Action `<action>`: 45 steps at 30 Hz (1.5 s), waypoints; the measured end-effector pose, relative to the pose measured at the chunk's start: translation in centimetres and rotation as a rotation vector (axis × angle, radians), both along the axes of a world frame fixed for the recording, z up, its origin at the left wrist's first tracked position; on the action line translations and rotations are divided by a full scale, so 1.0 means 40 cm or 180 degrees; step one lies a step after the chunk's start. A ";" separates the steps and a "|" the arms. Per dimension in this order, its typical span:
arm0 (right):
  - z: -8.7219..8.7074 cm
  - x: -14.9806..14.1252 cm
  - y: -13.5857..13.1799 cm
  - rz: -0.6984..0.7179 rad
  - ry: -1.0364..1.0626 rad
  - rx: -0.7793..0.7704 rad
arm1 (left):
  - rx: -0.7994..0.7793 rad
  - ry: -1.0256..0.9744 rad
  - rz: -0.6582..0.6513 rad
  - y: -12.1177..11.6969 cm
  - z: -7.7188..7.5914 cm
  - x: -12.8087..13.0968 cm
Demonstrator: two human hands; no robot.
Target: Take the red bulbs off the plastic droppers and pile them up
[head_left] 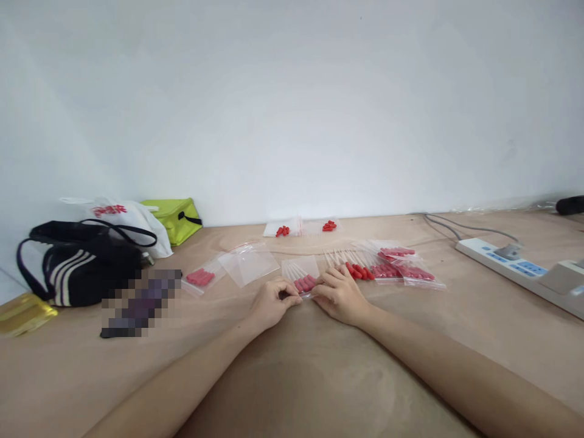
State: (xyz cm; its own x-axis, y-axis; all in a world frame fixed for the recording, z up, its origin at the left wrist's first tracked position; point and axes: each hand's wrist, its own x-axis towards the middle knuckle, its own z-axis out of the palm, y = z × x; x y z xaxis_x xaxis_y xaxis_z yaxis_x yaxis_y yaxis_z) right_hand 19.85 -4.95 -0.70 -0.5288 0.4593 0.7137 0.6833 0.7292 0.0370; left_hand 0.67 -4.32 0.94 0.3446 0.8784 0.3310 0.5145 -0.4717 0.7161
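With left hand (274,302) and right hand (341,298) equally near, we are pinching the near edge of the clear bag (311,266) between them, its sticks (305,284) running away leftward, red ends toward us.

From my post I see a bag of sticks (303,266) on the bench (283,377) between the left hand (274,301) and the right hand (340,296), with loose sticks (358,271) just right of it, then a pile of filled bags (396,267) and a power strip (483,255). Leftward I have overlapping bags (249,264), another stick bag (199,278) and a handbag (91,283); two rear bags (271,229) lie near the wall (296,121).
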 end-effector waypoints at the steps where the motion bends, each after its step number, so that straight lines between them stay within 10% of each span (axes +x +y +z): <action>1: -0.002 0.000 0.001 -0.0045 0.0004 -0.0005 | -0.0015 -0.0008 0.0013 0.001 -0.001 -0.001; 21: 0.007 -0.008 0.000 0.0205 0.0265 0.0427 | 0.0153 -0.0135 -0.0433 -0.001 0.004 0.025; 45: 0.004 -0.013 -0.003 0.0297 0.0305 0.0091 | 0.0254 -0.0151 0.0342 -0.018 -0.015 0.057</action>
State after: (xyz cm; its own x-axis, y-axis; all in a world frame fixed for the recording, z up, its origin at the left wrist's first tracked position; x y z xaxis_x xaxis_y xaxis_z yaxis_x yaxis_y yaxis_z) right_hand 19.32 -5.08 -0.53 -0.4971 0.3903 0.7750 0.6140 0.7893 -0.0036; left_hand 2.95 -5.05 0.34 0.2324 0.8797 0.4150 0.5316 -0.4722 0.7032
